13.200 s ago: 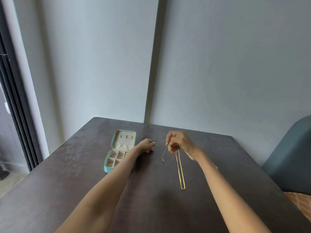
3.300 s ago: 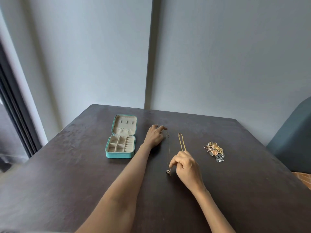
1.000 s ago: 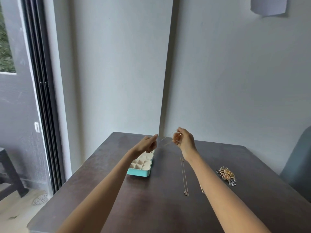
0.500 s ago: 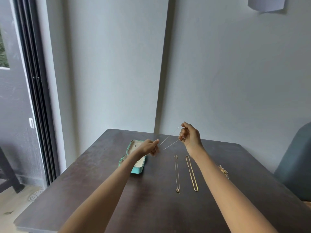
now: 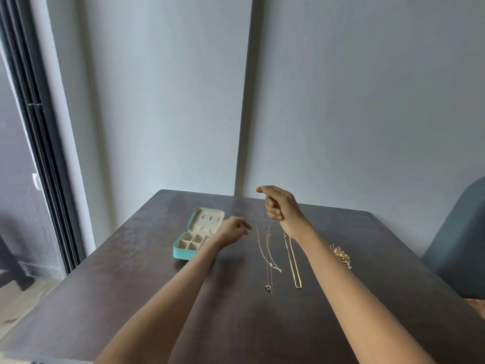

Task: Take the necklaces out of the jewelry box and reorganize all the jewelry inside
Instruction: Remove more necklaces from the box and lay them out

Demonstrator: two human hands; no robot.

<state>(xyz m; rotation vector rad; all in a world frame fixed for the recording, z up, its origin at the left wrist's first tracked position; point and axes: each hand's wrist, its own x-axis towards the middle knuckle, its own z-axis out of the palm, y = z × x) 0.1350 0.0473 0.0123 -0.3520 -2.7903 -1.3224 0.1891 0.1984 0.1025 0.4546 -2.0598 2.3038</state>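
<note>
Head view: open teal jewelry box (image 5: 194,239) on dark table (image 5: 131,298), just left of loosely curled, empty left hand (image 5: 233,228). Three necklaces lie beside it: thin silver chain (image 5: 265,254), pendant chain (image 5: 268,274), gold chain (image 5: 293,261). Right hand (image 5: 279,204) raised above them, fingers curled; whether it holds anything cannot be told.

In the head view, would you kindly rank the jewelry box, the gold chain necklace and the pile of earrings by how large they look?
1. jewelry box, open, clearly the largest.
2. gold chain necklace, about as long as the box but very thin.
3. pile of earrings, the smallest, though the right forearm partly hides it, so its full extent is unsure.
</note>
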